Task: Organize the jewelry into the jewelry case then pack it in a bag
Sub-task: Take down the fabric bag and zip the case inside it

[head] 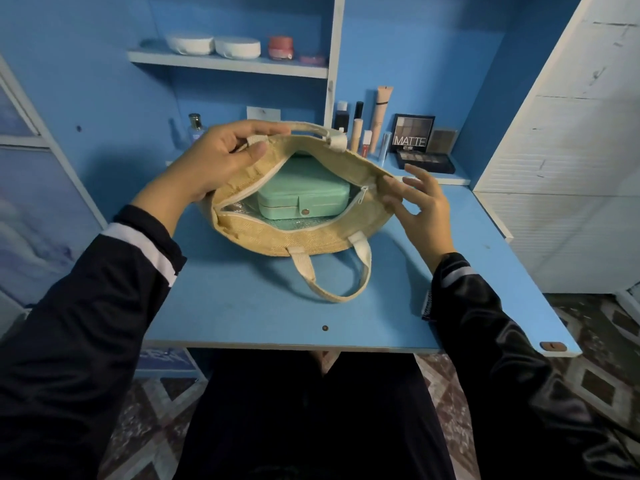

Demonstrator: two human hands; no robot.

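A tan woven bag [298,239] with cream handles lies open on the blue desk [270,313]. Inside it sits the mint green jewelry case [304,195], closed, its snap button facing me, on a silver lining. My left hand [221,157] grips the bag's far rim and handle at the upper left, holding the mouth wide. My right hand [415,202] is at the bag's right end beside the white zipper pull [363,197]; thumb and forefinger pinch the rim there, the other fingers spread.
Cosmetics stand at the back right: tubes and bottles [363,129], a MATTE eyeshadow palette [414,135] and an open palette [426,161]. A glass bottle [195,128] is behind my left hand. White containers [214,46] sit on the upper shelf. A white cabinet [568,168] stands right.
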